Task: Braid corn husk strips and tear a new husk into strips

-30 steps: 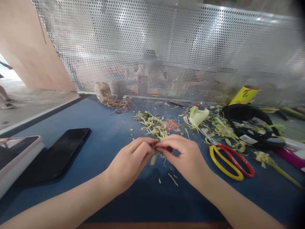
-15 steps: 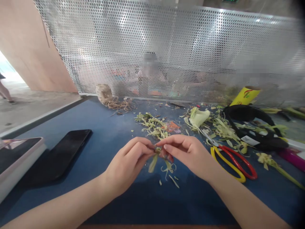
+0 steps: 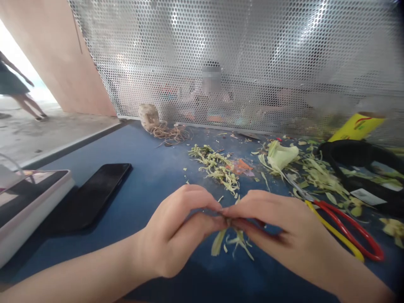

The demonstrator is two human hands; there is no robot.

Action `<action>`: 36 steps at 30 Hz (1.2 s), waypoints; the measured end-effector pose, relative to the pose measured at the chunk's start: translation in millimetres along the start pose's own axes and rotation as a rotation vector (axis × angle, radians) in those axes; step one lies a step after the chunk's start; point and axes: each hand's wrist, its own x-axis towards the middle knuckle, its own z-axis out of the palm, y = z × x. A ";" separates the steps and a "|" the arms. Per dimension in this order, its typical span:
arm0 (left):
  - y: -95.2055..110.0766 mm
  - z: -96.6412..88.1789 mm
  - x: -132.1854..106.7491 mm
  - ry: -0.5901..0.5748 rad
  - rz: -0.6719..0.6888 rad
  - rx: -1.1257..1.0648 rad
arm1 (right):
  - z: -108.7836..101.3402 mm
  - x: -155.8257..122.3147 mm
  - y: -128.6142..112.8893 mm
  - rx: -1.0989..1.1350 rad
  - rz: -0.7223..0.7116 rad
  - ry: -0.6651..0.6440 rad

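Observation:
My left hand (image 3: 181, 227) and my right hand (image 3: 284, 223) meet over the blue tabletop, each closed in a pinch. Between their fingertips is a small twisted piece, mostly hidden, with a pale green husk strip (image 3: 217, 244) hanging below it. Thin shreds (image 3: 241, 242) of the same green lie or dangle just under the fingers; I cannot tell which. Beyond the hands sits a heap of knotted pale green strips (image 3: 217, 166) beside an orange scrap (image 3: 241, 166). Scissors (image 3: 347, 227) with red and yellow handles lie to the right, partly behind my right hand.
On the left lie a black phone (image 3: 94, 193) and a white-edged box (image 3: 59, 189). A twine roll (image 3: 149, 115) with loose twine (image 3: 172, 134) stands at the back. Rightward are a husk piece (image 3: 280, 155), a black band (image 3: 366, 151) and a yellow tube (image 3: 358, 126). Perforated metal (image 3: 236, 54) closes the back.
The view has shifted, so the table things appear farther right. Both hands are lower in view, still pinched together, and the right hand now covers part of the scissors' handles.

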 end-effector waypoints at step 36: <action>4.5 15.5 -4.6 -0.006 -0.128 -0.110 | 28.0 9.9 5.7 0.553 0.306 0.182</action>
